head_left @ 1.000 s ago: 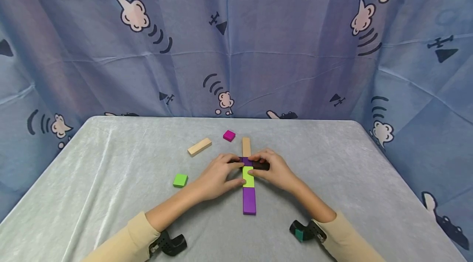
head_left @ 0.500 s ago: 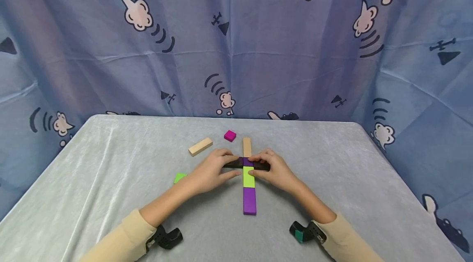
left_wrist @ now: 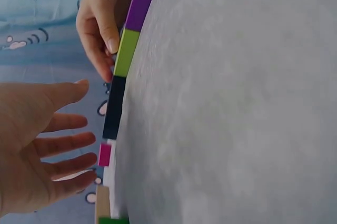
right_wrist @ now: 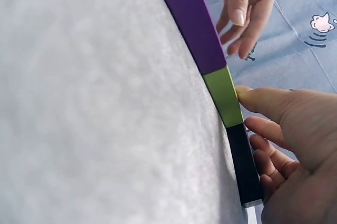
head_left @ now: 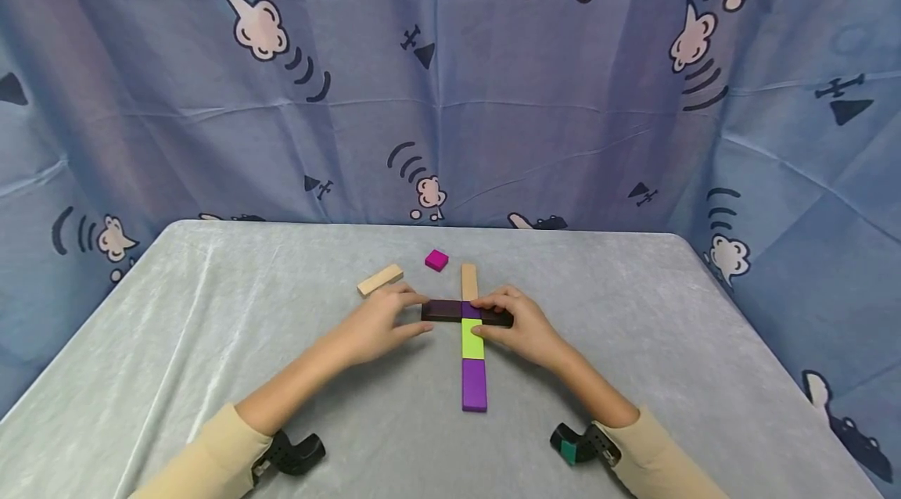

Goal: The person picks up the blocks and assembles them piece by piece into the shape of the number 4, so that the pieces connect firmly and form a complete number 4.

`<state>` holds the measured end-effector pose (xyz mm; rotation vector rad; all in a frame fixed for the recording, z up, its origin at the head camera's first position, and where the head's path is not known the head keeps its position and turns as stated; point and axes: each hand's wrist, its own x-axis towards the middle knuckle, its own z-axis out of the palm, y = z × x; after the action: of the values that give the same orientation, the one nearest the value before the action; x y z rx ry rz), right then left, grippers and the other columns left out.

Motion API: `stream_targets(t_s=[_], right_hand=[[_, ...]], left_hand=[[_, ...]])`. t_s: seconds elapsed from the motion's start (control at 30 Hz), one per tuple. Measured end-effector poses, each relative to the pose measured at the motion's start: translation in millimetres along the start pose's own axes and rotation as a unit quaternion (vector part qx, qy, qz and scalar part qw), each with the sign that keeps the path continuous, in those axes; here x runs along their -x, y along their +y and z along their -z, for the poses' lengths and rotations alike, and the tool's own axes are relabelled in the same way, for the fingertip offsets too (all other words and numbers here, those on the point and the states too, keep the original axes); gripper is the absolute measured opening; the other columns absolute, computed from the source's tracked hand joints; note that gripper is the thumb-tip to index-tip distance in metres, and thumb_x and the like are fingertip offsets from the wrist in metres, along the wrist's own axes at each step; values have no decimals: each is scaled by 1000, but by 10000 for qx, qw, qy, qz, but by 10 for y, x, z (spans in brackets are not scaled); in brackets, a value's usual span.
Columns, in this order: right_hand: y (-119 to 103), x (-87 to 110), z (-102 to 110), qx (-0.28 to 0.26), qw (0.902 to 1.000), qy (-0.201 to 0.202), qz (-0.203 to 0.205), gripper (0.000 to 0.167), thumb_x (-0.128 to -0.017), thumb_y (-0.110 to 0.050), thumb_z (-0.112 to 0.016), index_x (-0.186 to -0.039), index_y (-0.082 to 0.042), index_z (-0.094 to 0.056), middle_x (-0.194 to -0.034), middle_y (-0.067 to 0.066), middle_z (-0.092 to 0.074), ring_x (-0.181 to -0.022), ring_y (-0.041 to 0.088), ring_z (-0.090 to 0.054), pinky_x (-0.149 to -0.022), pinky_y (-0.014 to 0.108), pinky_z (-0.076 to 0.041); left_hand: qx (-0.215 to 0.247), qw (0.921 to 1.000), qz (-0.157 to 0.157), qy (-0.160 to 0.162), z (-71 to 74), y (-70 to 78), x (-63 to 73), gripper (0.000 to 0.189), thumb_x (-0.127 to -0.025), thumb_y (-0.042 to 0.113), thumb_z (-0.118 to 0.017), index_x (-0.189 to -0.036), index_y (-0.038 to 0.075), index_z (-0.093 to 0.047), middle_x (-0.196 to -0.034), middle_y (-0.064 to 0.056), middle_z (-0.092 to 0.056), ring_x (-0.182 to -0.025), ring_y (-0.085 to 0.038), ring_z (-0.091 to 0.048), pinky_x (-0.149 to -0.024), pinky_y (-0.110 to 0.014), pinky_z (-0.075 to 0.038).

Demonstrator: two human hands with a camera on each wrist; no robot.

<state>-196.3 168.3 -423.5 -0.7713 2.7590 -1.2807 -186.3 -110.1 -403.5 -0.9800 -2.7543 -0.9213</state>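
Flat blocks form a cross on the table: a wooden block (head_left: pixel 469 281) at the far end, a small purple block (head_left: pixel 469 310), a lime block (head_left: pixel 472 349) and a long purple block (head_left: pixel 474 385) nearest. Black blocks make the left arm (head_left: pixel 442 310) and right arm (head_left: pixel 497 318). My left hand (head_left: pixel 376 326) hovers around the left black block's outer end, fingers spread and holding nothing. My right hand (head_left: pixel 526 329) lies over the right black block, its thumb touching the lime block (right_wrist: pixel 223 97) and its fingertips by the small purple block.
A loose wooden block (head_left: pixel 380 280) lies beyond the left hand, and a magenta block (head_left: pixel 436 260) lies farther back. A green block (left_wrist: pixel 113 220) shows at the bottom of the left wrist view; the left arm hides it in the head view.
My left hand has drawn off to the left, away from the middle of the cross, uncovering the left black block. Its forearm now covers the green block. My right hand stays put.
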Motion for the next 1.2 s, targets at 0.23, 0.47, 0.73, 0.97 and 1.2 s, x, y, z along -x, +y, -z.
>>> stream_targets(t_s=[0.23,0.47,0.73,0.97,1.2], right_hand=[[-1,3,3,-12,10000,3,13,37,-89,-10,-85,-123,2,-75,-109,10,-65,-99,20,-57,-88,32,-50],[-2,5,2,-20,10000,-11,37,38,-90,-11,-85,-123,2,-75,-110,10,-65,-99,19,-56,-88,32,-50],[0,5,1,-22,10000,-12,4,38,-89,-10,-85,-123,2,-75,-109,9,-65,-98,18,-55,-87,31,-49],[-9,13,5,-29,10000,-32,-60,38,-89,-9,-85,-124,2,-75,-108,9,-64,-98,18,-55,-87,31,-49],[-4,10,8,-12,10000,-32,16,37,-90,-10,-85,-123,2,-75,-109,10,-64,-98,18,-55,-87,31,-49]], left_hand=[[-123,9998,95,-103,76,-107,155,36,-97,21,-78,-122,-4,-74,-115,-14,-74,-109,-28,-70,-96,-45,-58],[-170,9990,298,-286,194,-178,294,35,-93,20,-81,-119,-3,-75,-113,-13,-74,-105,-29,-71,-93,-47,-58],[-35,9969,444,-643,362,-237,416,39,-86,18,-88,-117,-2,-76,-114,-11,-76,-100,-24,-67,-89,-43,-58],[189,9956,456,-794,447,-316,540,40,-84,19,-89,-117,0,-77,-110,-6,-75,-100,-21,-67,-89,-38,-57],[517,9965,379,-540,470,-401,658,40,-81,18,-92,-115,1,-78,-106,-2,-73,-94,-12,-65,-83,-31,-54]])
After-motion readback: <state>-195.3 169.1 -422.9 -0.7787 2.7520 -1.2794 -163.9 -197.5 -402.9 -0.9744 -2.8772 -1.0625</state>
